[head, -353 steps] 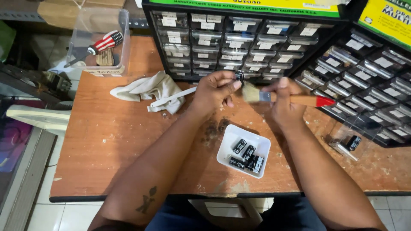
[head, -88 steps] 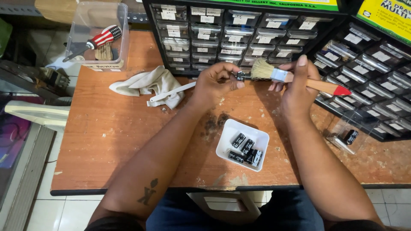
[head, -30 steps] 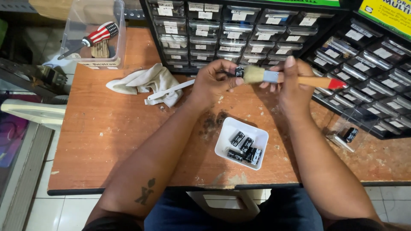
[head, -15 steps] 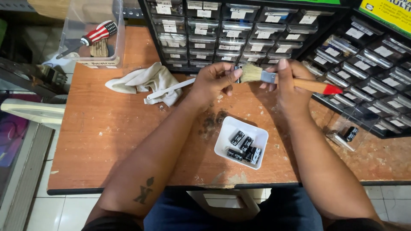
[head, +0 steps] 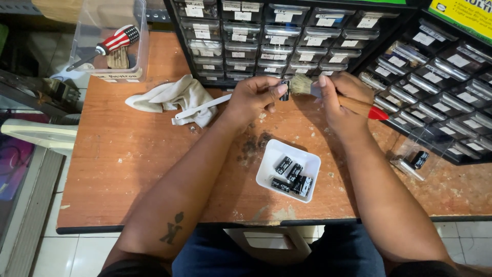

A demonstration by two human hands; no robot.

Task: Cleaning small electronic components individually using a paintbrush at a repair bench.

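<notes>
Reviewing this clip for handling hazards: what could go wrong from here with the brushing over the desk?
1. The left hand pinches the small black cylindrical part only at the fingertips; a brush stroke from the right hand could flick it loose.
2. The white tray of similar parts sits near the table's front edge; a forearm might nudge it off.
3. Brushed debris may land in that open tray.

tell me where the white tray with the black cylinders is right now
In the head view the white tray sits on the wooden table near its front edge, between the person's forearms, below the left hand and right hand.
</notes>
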